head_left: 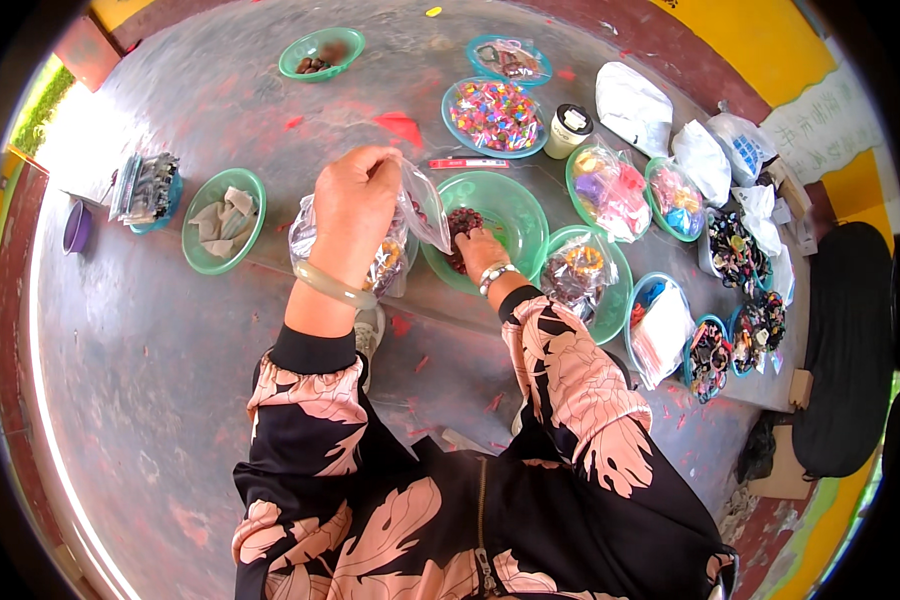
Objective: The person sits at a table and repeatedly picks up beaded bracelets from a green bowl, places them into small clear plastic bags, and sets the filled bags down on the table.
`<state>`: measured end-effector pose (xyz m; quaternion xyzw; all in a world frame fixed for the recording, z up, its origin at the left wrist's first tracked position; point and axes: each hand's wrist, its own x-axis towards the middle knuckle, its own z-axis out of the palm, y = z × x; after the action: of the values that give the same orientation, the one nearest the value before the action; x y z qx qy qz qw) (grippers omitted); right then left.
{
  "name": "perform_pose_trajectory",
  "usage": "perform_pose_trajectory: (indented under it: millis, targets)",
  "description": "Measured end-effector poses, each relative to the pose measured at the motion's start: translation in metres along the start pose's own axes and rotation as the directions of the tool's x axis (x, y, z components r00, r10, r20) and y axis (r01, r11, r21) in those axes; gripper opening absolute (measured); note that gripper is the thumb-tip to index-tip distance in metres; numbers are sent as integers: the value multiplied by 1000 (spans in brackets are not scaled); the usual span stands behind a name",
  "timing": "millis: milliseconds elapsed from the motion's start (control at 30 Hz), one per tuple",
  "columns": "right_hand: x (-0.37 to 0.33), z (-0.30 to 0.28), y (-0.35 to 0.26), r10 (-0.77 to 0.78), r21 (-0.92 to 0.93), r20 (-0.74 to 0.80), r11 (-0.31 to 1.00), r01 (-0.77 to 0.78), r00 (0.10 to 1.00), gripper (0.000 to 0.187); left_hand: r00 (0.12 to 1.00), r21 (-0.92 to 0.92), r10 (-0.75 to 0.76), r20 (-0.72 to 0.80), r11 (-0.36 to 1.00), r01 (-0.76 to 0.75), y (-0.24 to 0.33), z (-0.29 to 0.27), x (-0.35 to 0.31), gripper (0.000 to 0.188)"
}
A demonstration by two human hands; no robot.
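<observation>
My left hand (355, 195) is raised with its fingers pinched on the upper edge of a clear plastic bag (426, 208), which hangs toward the right over a green bowl's rim. My right hand (481, 251) reaches down into that translucent green bowl (515, 205), its fingers closed around dark red beaded pieces (462, 222). Whether these are strings or loose beads is too small to tell. Partly hidden behind my left wrist lies another clear bag (388, 268) with yellow and dark pieces inside.
Right of the bowl stand a green bowl of bagged pieces (582, 275), a blue basin of colourful small pieces (495, 115), a lidded cup (569, 130) and white sacks (634, 105). On the left are a green bowl with pale cloth (224, 222) and a stack of packets (145, 190).
</observation>
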<state>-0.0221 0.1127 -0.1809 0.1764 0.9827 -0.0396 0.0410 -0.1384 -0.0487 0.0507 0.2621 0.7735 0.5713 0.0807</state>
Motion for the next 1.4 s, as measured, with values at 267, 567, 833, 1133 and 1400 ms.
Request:
perform_pose_trajectory:
  millis: [267, 567, 833, 1133, 1400]
  targets:
    - [1, -54, 37, 308, 205, -132, 938, -278, 942, 15, 1000, 62, 9, 20, 998, -10, -3, -2, 1, 20]
    - [-40, -134, 89, 456, 798, -227, 594, -104, 861, 20, 992, 165, 57, 113, 983, -75, -15, 18, 5, 21]
    - [-115, -205, 78, 466, 974, -68, 224, -43, 882, 17, 930, 349, 48, 363, 919, -183, -19, 18, 2, 17]
    - [-135, -228, 65, 340, 992, -75, 118, 36, 937, 18, 895, 308, -153, 419, 951, 18, -9, 39, -14, 14]
    - [-133, -241, 21, 271, 988, -153, 33, 149, 950, 17, 803, 175, -296, 518, 955, 239, 9, 76, -27, 18]
